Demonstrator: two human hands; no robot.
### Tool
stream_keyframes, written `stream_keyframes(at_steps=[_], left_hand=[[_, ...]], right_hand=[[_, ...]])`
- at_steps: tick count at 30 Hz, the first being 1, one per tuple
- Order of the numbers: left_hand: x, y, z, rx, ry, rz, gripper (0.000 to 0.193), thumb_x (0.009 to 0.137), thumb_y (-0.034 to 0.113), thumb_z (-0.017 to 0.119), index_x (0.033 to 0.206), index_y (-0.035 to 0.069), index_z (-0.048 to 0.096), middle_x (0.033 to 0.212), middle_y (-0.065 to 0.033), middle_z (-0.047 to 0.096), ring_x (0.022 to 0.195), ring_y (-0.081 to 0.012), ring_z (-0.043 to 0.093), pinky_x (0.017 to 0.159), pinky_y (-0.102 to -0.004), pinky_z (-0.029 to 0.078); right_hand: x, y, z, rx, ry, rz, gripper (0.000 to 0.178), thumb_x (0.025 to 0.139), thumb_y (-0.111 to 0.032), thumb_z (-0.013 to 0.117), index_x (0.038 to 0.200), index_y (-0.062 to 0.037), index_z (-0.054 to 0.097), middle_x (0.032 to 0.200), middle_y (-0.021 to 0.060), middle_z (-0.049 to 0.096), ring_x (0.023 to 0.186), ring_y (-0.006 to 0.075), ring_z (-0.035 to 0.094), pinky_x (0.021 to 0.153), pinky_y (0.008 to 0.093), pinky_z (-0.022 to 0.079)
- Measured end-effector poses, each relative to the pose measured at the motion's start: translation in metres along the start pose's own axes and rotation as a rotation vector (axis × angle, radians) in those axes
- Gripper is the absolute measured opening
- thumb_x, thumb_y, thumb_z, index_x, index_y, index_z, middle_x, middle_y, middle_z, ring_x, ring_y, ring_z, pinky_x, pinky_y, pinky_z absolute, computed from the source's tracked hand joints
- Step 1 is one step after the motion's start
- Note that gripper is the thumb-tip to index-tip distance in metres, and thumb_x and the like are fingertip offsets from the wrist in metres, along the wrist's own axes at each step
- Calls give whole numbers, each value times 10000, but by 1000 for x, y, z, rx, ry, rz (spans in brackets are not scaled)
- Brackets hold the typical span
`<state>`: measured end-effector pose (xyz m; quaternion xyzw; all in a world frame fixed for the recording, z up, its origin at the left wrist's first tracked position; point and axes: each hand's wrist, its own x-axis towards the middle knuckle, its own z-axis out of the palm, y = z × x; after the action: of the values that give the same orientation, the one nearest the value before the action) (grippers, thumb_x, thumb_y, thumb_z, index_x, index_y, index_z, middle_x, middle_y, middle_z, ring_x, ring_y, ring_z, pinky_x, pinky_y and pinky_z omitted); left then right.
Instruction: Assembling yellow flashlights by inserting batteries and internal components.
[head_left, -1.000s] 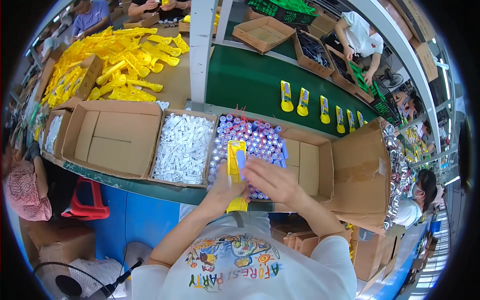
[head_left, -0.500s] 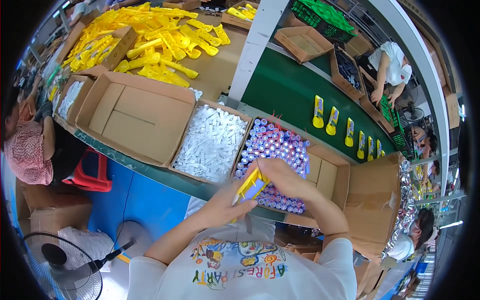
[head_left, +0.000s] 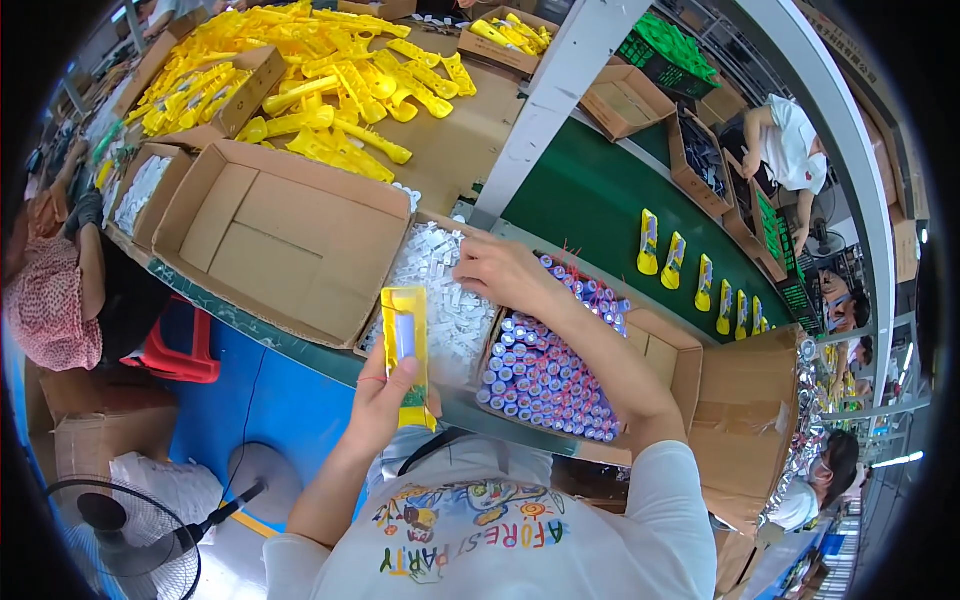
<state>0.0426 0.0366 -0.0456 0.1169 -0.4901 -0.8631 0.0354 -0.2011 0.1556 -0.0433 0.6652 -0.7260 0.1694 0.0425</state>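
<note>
My left hand [head_left: 376, 408] is closed round a yellow plastic housing [head_left: 421, 350], held upright with its hollow side towards me. A purple cylindrical battery cell [head_left: 405, 335] lies inside it, and my thumb presses on the lower part. A thin red wire sticks out beside my fingers. My right hand [head_left: 508, 272] reaches into the box of small white plastic pieces [head_left: 438, 335], fingers curled down among them. Its fingertips are partly hidden, so I cannot see what they grip. Under my right forearm stands a box of purple battery cells [head_left: 545, 375] with red wires.
An empty cardboard box [head_left: 265, 245] stands left of the white pieces. Behind it lies a heap of yellow housings [head_left: 330, 80]. Filled yellow housings [head_left: 673, 260] line the green conveyor belt [head_left: 590, 195], beyond a white post [head_left: 545, 120]. A fan [head_left: 125, 535] stands at lower left. A co-worker [head_left: 790, 145] works across the belt.
My hands have separated. The left hand has moved left with the housing and turned it upright; the right hand has let go of it and moved up into the white pieces.
</note>
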Motion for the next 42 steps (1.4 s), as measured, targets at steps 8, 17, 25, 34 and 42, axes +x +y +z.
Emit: stream_keyframes(at_steps=[8, 17, 25, 34, 42], left_hand=[[6, -22, 12, 14, 14, 48, 383, 1013, 252, 450, 1331, 85, 315, 896, -111, 576, 623, -184, 600, 579, -300, 510], [7, -12, 28, 191, -91, 22, 512, 987, 106, 438, 1428, 61, 183, 946, -84, 499, 677, -139, 556, 593, -273, 490], [25, -22, 33, 39, -364, 83, 597, 978, 140, 491, 1465, 91, 149, 1200, -143, 483, 1019, -223, 559, 849, -359, 483], [52, -2, -55, 565, 911, 760, 369, 873, 73, 608, 1207, 21, 461, 1141, -67, 491, 1064, -171, 480, 927, -323, 405], [-4, 13, -107, 256, 900, 192, 709, 753, 66, 521, 1425, 60, 295, 1323, -107, 428, 1236, -267, 410, 1041, -355, 333]], right_hand=[[1, -47, -23, 360, 322, 109, 97, 864, -85, 629, 953, -68, 595, 906, 47, 552, 873, 206, 558, 740, 337, 478], [-14, -90, -54, 749, 104, 695, 242, 868, -166, 706, 1033, -74, 554, 704, 3, 591, 610, 68, 527, 557, 231, 420], [-35, -55, -61, 685, 156, 544, 166, 940, -100, 573, 1081, -12, 590, 990, 93, 639, 979, 141, 611, 806, 289, 505], [-290, 408, -85, -743, 99, 812, 228, 931, -229, 456, 983, -101, 637, 910, 154, 644, 960, 354, 605, 841, 464, 482], [-105, 233, -71, 104, 248, 565, 305, 871, -46, 587, 1171, -103, 587, 1198, 96, 585, 1157, 250, 536, 917, 363, 467]])
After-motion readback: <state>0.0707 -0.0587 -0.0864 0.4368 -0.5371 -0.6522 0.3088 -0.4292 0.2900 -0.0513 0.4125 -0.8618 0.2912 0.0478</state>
